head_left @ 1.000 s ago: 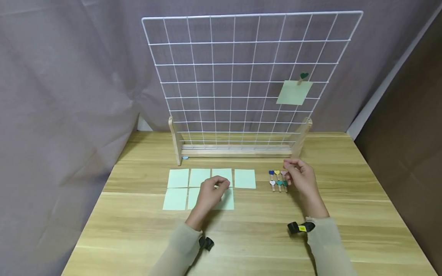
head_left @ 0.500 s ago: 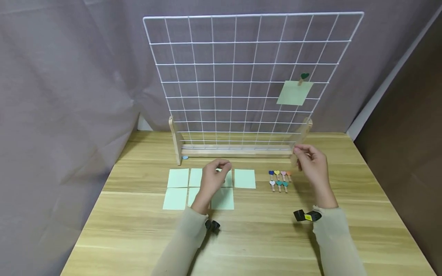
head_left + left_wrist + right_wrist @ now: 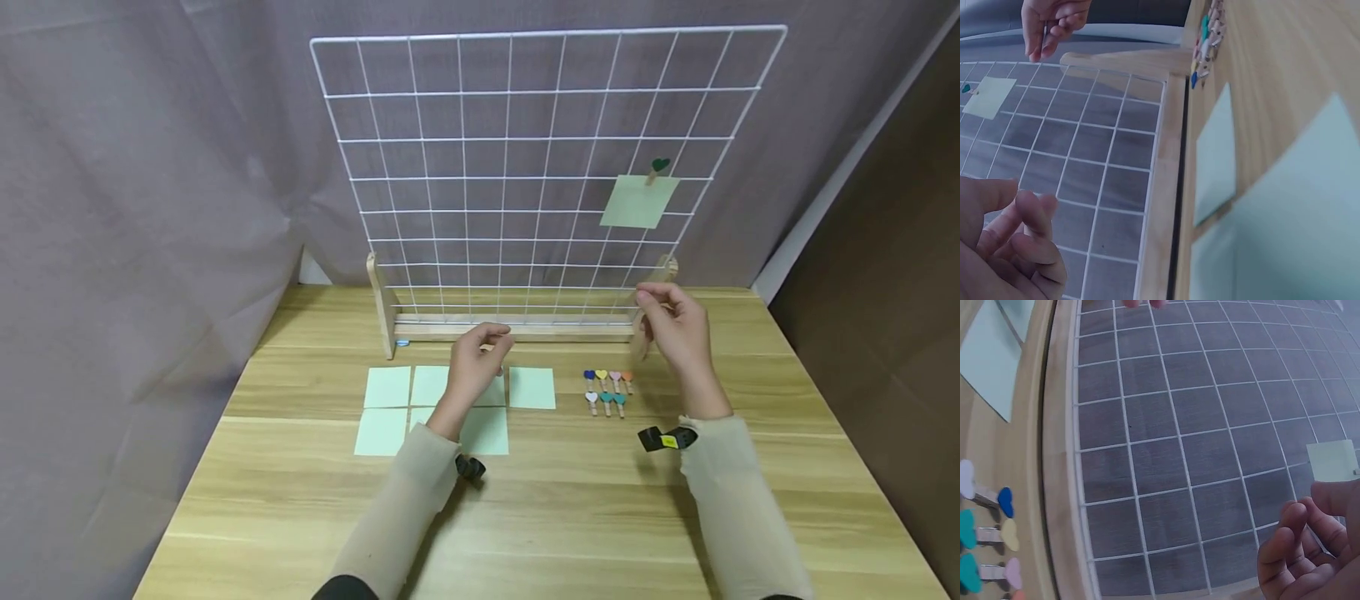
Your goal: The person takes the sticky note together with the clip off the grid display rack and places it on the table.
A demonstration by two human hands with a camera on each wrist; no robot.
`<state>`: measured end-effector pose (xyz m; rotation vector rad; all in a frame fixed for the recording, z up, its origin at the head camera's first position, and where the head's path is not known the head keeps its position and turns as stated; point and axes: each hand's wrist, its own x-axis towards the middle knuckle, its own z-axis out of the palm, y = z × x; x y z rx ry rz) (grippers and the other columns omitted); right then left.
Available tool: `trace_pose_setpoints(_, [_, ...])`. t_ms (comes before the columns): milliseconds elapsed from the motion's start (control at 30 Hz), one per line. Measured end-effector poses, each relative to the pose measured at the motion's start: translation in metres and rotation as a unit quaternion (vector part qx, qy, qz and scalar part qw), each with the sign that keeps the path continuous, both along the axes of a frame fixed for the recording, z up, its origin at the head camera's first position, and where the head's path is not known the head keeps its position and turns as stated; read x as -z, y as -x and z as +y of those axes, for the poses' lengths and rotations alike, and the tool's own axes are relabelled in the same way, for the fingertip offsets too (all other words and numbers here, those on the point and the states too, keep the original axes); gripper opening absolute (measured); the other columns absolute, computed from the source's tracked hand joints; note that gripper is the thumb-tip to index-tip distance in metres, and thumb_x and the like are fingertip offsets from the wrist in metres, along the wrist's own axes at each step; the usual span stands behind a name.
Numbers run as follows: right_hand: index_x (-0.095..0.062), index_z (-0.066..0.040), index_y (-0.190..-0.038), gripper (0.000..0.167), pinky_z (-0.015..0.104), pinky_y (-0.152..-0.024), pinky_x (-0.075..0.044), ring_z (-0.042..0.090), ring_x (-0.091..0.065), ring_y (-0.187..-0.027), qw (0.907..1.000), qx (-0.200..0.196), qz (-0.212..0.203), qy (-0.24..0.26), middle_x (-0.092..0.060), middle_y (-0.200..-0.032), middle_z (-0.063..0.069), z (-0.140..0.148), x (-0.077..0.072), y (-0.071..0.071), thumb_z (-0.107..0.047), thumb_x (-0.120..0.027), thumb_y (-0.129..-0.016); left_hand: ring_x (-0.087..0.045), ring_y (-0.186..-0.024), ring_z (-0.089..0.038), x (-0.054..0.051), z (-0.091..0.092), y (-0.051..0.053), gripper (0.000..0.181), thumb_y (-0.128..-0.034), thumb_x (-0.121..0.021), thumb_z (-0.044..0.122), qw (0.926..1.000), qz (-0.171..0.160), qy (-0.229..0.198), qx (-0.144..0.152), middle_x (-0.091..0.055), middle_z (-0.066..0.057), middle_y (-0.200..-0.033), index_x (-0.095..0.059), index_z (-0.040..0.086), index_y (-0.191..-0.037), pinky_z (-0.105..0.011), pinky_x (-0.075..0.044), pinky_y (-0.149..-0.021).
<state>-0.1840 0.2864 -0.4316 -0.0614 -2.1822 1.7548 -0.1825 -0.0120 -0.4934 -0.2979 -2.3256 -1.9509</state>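
Note:
In the head view my left hand (image 3: 477, 360) hovers over the back row of pale green paper squares (image 3: 387, 387), fingers loosely bent. Close up in the left wrist view, the same hand (image 3: 1013, 240) has nothing visible between thumb and fingers. My right hand (image 3: 678, 329) hangs in front of the right foot of the white wire grid (image 3: 507, 177), behind the small heart clothespins (image 3: 606, 400). Seen from the right wrist, that hand (image 3: 1310, 544) is loosely curled, with no object visible in it. One green square (image 3: 639, 202) hangs on the grid under a dark green heart clothespin (image 3: 657, 169).
The grid stands upright in a wooden base (image 3: 517, 332) at the back of the wooden table (image 3: 555, 517). A small blue piece (image 3: 402, 343) lies by its left foot. Grey cloth (image 3: 165, 208) covers the wall behind, and a brown panel (image 3: 892, 333) stands at right.
Both hands have risen and moved away toward the grid. The right hand has left the clothespins, baring the orange one that it hid. Squares and clothespins stay in place.

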Motion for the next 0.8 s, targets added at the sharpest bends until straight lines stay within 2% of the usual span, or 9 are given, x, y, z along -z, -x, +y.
trace_pose_setpoints(100, [-0.074, -0.005, -0.114, 0.014, 0.017, -0.049, -0.047, 0.007, -0.057, -0.059, 0.9997, -0.004, 0.017, 0.019, -0.071, -0.092, -0.009, 0.001, -0.008, 0.006, -0.012, -0.067, -0.104, -0.063, -0.053, -0.019, -0.009, 0.007, 0.006, 0.019, -0.1022, -0.07, 0.014, 0.9999, 0.009, -0.002, 0.006, -0.074, -0.012, -0.098, -0.075, 0.001, -0.116, -0.035, -0.06, -0.053])
trace_pose_setpoints(200, [-0.076, -0.013, -0.108, 0.01, 0.017, -0.048, -0.046, 0.006, -0.056, -0.057, 0.9987, -0.004, 0.035, 0.038, -0.071, -0.09, -0.006, 0.002, -0.017, 0.011, -0.009, -0.068, -0.103, -0.062, -0.053, -0.02, -0.019, 0.013, 0.012, 0.022, -0.1025, -0.07, 0.016, 0.9997, 0.018, -0.002, 0.015, -0.074, -0.012, -0.1, -0.075, 0.0, -0.117, -0.032, -0.059, -0.053])
trace_pose_setpoints(333, [-0.076, -0.009, -0.111, 0.011, 0.016, -0.049, -0.046, 0.007, -0.055, -0.057, 0.9984, -0.002, 0.042, 0.037, -0.07, -0.09, -0.005, 0.002, -0.029, 0.017, -0.011, -0.069, -0.103, -0.06, -0.05, -0.017, -0.031, 0.017, 0.018, 0.027, -0.1029, -0.069, 0.016, 0.9993, 0.029, 0.0, 0.024, -0.075, -0.014, -0.104, -0.073, -0.004, -0.121, -0.022, -0.052, -0.049])
trace_pose_setpoints(433, [-0.076, -0.01, -0.113, 0.012, 0.016, -0.049, -0.046, 0.007, -0.055, -0.057, 0.9985, -0.001, 0.046, 0.032, -0.07, -0.09, -0.005, 0.002, -0.037, 0.023, -0.013, -0.07, -0.103, -0.062, -0.051, -0.018, -0.036, 0.02, 0.023, 0.027, -0.1029, -0.069, 0.016, 0.9991, 0.035, 0.0, 0.023, -0.075, -0.015, -0.106, -0.073, -0.003, -0.121, -0.024, -0.052, -0.049])
trace_pose_setpoints(533, [-0.076, -0.01, -0.112, 0.011, 0.016, -0.048, -0.046, 0.007, -0.055, -0.057, 0.9978, -0.002, 0.047, 0.047, -0.07, -0.09, -0.003, 0.0, -0.043, 0.028, -0.011, -0.069, -0.103, -0.065, -0.054, -0.028, -0.036, 0.021, 0.027, 0.026, -0.1031, -0.068, 0.015, 0.9992, 0.034, 0.0, 0.019, -0.075, -0.014, -0.105, -0.073, -0.002, -0.122, -0.027, -0.056, -0.051])
trace_pose_setpoints(600, [-0.075, -0.005, -0.113, 0.013, 0.016, -0.048, -0.046, 0.007, -0.055, -0.056, 0.9975, -0.003, 0.047, 0.053, -0.07, -0.09, -0.003, -0.001, -0.045, 0.031, -0.01, -0.069, -0.103, -0.066, -0.057, -0.035, -0.034, 0.022, 0.029, 0.025, -0.1033, -0.068, 0.013, 0.9994, 0.029, 0.0, 0.018, -0.075, -0.015, -0.104, -0.072, -0.003, -0.122, -0.026, -0.057, -0.052])
trace_pose_setpoints(700, [-0.072, 0.002, -0.117, 0.018, 0.016, -0.048, -0.047, 0.007, -0.055, -0.057, 0.9972, -0.008, 0.047, 0.057, -0.07, -0.09, -0.002, -0.002, -0.049, 0.035, -0.009, -0.069, -0.103, -0.066, -0.059, -0.04, -0.031, 0.023, 0.031, 0.025, -0.1031, -0.067, 0.011, 0.9995, 0.027, 0.001, 0.015, -0.074, -0.015, -0.104, -0.071, -0.005, -0.122, -0.023, -0.055, -0.051])
trace_pose_setpoints(800, [-0.072, 0.002, -0.118, 0.02, 0.016, -0.048, -0.046, 0.007, -0.055, -0.056, 0.9974, 0.001, 0.056, 0.044, -0.07, -0.089, -0.004, -0.002, -0.055, 0.039, -0.012, -0.069, -0.103, -0.066, -0.061, -0.044, -0.033, 0.025, 0.033, 0.023, -0.103, -0.067, 0.011, 0.9995, 0.027, -0.003, 0.016, -0.074, -0.015, -0.105, -0.072, -0.003, -0.121, -0.021, -0.053, -0.05])
